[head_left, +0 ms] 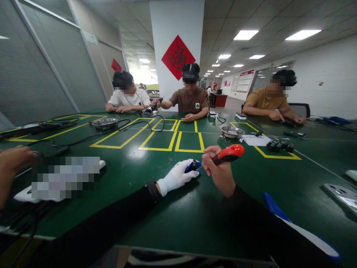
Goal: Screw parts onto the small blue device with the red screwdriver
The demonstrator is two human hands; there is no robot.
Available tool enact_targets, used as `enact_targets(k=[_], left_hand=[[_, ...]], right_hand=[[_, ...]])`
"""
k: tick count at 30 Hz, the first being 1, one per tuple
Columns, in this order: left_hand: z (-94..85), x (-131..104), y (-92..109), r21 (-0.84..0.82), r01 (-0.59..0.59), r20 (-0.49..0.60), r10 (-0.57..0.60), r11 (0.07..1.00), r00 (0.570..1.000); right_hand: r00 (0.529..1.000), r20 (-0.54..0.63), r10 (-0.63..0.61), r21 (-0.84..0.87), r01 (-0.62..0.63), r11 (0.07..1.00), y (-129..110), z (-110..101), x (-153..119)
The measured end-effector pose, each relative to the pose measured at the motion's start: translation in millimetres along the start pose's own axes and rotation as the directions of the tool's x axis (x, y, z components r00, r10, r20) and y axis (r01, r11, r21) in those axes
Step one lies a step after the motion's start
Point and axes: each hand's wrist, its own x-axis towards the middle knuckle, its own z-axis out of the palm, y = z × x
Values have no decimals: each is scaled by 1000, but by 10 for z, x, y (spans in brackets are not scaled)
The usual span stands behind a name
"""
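My left hand (177, 175) wears a white glove, with a dark watch at the wrist. It is wrapped round a small blue-and-black part (192, 166) with a short upright metal piece on top, resting low over the green table. My bare right hand (219, 173) grips a screwdriver (230, 152) with a red-and-black handle. The handle points up to the right, and the thin shaft slants down to the blue-and-black part. Whether its tip sits in a screw is too small to tell. Several tiny screws or bits (172, 160) lie just beyond my left hand.
A blue-and-white long object (304, 232) lies beside my right forearm. Metal bowls (232, 131) (104, 123), black parts (280, 146) and a paper sheet (256, 140) are farther off. A co-worker's hand (16, 160) is at left near cables. Three people sit opposite.
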Motion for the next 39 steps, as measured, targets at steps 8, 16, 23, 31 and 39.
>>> enact_targets(k=[8,16,23,31,39], left_hand=[[8,-18,23,-16,31,3,-31,999,1000],[7,-10,32,4,-8,-22,8,1000,1000],[1,-32,64,57,16,-38,-14,998,999],[11,-24,54,59,-4,-46,7,998,999],[10,-21,46,60,11,-51,-8,998,999]], right_hand=[[999,-4,-34,-7,34,999,39,-35,21],[998,42,-53,-50,55,997,120,-23,11],[993,-76,-92,-149,80,986,117,-75,15],[999,-41,18,88,-15,996,157,-83,65],[995,-81,-63,-122,53,991,53,-46,16]])
